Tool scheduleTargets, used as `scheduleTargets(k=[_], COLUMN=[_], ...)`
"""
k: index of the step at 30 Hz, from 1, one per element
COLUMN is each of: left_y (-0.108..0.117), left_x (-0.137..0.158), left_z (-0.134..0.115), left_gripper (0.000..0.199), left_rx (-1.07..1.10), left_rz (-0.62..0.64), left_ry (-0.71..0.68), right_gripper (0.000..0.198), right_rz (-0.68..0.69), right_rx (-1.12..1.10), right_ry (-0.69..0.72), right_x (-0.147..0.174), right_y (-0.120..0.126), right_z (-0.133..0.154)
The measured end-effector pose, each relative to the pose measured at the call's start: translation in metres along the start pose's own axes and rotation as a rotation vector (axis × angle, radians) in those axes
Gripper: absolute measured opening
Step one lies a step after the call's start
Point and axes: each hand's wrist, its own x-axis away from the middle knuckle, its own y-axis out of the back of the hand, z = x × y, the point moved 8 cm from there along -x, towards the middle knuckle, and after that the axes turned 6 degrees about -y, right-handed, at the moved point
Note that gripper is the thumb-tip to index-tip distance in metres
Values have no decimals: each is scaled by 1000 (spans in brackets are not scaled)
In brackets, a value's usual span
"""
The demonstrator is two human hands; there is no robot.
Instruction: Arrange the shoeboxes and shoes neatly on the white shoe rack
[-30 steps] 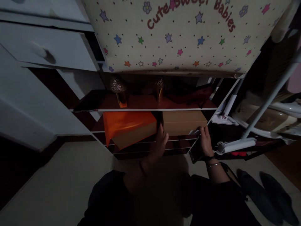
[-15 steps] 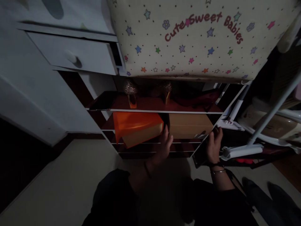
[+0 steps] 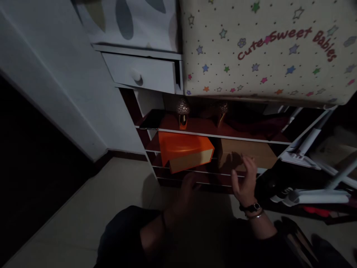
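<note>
My right hand [image 3: 247, 182], with a dark watch [image 3: 253, 207] and a silver bangle at the wrist, is raised with fingers apart and holds nothing. It is in front of the brown cardboard box [image 3: 251, 149] on the shelf; whether the fingertips touch it I cannot tell. My left hand [image 3: 187, 191] is dim and blurred, below an orange box [image 3: 185, 143] with a pale brown side. Its fingers look stretched out, with nothing seen in them. The orange box lies skewed and juts past the shelf rack's edge [image 3: 214, 134].
On the upper shelf are glittery high-heeled shoes [image 3: 183, 107] and a flat black object [image 3: 153, 119]. A star-printed cover [image 3: 251, 82] hangs above, beside a slightly opened white drawer [image 3: 145, 70]. At right are a pale pole [image 3: 344, 169] and a dark object with white lettering [image 3: 275, 182].
My right hand has moved from the rack's right side to the front of the cardboard box. My left hand has drawn back and down from the gap between the boxes. The view has shifted left.
</note>
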Motion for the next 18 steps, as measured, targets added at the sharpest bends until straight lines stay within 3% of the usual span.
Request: scheduleTargets(k=[5,11,14,18], left_y=[49,64,71,78], left_x=[-9,-18,-15,-13], left_z=[-23,-59,-63,-66], left_gripper=[11,36,46,48], left_rx=[275,399,414,445], left_rz=[-142,-159,-156,-75], left_ry=[51,56,122,147], right_gripper=[90,87,80,75], right_rz=[255,534,589,551], right_rx=[42,252,274,274], right_ry=[141,300,351,380], right_x=[10,26,32,32], right_y=[-73,-151,-177,-194], right_z=[43,85,94,99])
